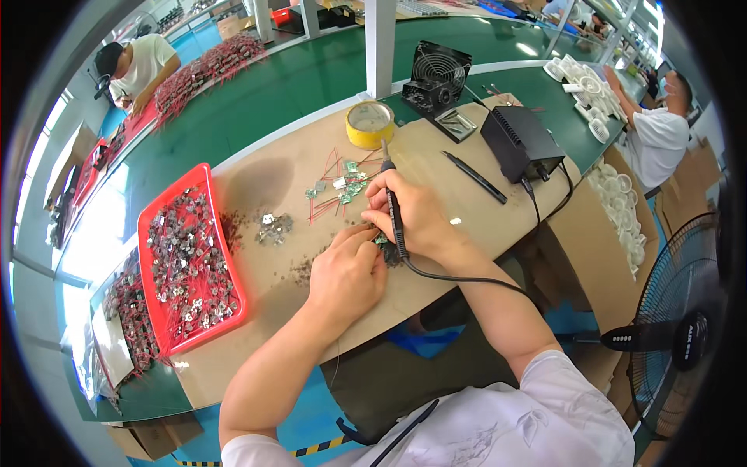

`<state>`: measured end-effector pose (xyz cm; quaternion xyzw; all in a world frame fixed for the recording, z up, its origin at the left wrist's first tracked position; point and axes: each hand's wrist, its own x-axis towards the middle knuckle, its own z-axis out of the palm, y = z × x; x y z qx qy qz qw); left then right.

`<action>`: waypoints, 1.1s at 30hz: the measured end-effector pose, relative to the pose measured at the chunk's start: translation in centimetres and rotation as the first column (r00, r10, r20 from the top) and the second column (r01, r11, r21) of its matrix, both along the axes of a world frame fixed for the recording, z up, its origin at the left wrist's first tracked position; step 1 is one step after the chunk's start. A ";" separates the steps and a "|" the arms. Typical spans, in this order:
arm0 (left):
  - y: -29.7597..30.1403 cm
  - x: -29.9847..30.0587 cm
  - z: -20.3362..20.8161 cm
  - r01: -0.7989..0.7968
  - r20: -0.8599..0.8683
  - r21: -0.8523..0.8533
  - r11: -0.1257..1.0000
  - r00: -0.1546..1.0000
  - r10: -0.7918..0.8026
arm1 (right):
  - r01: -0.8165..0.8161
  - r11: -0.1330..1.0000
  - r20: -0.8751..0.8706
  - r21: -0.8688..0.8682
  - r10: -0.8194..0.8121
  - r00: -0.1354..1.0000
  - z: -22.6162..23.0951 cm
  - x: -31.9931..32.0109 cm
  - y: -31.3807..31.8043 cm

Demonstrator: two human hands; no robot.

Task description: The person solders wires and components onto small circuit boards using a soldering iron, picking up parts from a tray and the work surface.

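My right hand (420, 216) grips a black soldering iron (395, 214) like a pen; its metal tip points away from me, and its cord runs back over my right forearm. My left hand (342, 268) is closed, thumb and fingers pinched at a small green circuit board (380, 240) by the near edge of the board mat. Fingers partly hide that piece. Just beyond my hands lies a loose group of green circuit boards with red wires (342, 185). A small heap of silvery metal parts (272, 229) sits left of them.
A red tray (240, 300) full of wired parts stands at left. Beyond my hands are a yellow tape roll (369, 138), a black fan unit (437, 78), a black pen-shaped tool (475, 177) and a black soldering station (521, 144). A floor fan (677, 335) stands at right. Two people work nearby.
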<state>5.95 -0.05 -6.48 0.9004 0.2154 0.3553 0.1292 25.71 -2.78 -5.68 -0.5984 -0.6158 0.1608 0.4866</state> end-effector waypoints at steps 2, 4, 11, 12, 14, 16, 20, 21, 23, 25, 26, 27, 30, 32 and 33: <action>0.1 0.1 -0.1 0.024 0.025 -0.015 1.000 0.999 -0.023 | -0.012 0.998 -0.079 -0.057 0.007 0.997 0.1 0.0 -0.1; -0.2 0.3 0.5 0.056 0.055 -0.024 0.998 0.997 -0.054 | -0.006 0.998 -0.128 -0.057 -0.002 0.992 0.5 -0.1 -0.6; -0.1 -0.1 2.9 -0.069 0.235 0.108 0.992 0.971 0.041 | 0.363 0.866 -0.013 0.343 -0.382 0.924 6.5 12.4 -0.1; 0.1 -0.4 2.3 -0.055 0.234 0.081 0.995 0.972 0.035 | 0.424 0.828 0.009 0.368 -0.459 0.888 8.0 14.8 0.1; -0.4 -0.4 2.0 -0.069 0.233 0.052 0.996 0.971 0.055 | 0.475 0.749 0.054 0.462 -0.559 0.828 9.2 23.6 1.0; -0.5 0.6 1.9 0.027 0.198 0.051 0.998 0.980 -0.037 | 0.534 0.724 0.133 0.437 -0.639 0.757 11.1 30.7 0.9; -0.8 0.7 1.1 0.107 0.135 0.036 0.994 0.985 -0.111 | 0.444 0.706 0.371 0.551 -0.685 0.628 11.5 32.1 2.5; -0.7 0.1 1.1 0.082 0.124 0.031 0.996 0.989 -0.086 | 0.383 0.708 0.365 0.593 -0.660 0.656 11.2 29.1 2.9; -0.7 -0.2 1.0 0.122 0.092 0.038 0.992 0.988 -0.125 | 0.374 0.749 0.359 0.546 -0.613 0.703 10.1 21.7 2.4; -0.4 -0.1 0.9 0.143 0.084 0.044 0.989 0.986 -0.147 | 0.194 0.809 0.364 0.555 -0.445 0.818 8.1 15.2 1.7; -0.3 -0.2 0.7 0.158 0.069 0.051 0.986 0.984 -0.161 | 0.121 0.875 0.361 0.469 -0.315 0.878 6.4 12.4 1.4; -0.2 -0.1 0.7 0.165 0.068 0.045 0.985 0.983 -0.168 | 0.043 0.922 0.346 0.384 -0.187 0.919 4.8 10.2 1.2; 0.1 -0.6 0.6 0.174 0.066 0.039 0.984 0.982 -0.176 | -0.089 0.937 0.480 0.339 -0.091 0.873 1.6 6.1 2.2; 0.2 -0.5 0.7 0.195 0.065 0.027 0.980 0.978 -0.196 | -0.085 0.968 0.472 0.235 -0.037 0.881 1.3 5.0 2.5; 0.2 -0.5 0.7 0.186 0.066 0.024 0.982 0.980 -0.187 | -0.095 0.968 0.473 0.231 -0.027 0.881 1.0 4.9 2.7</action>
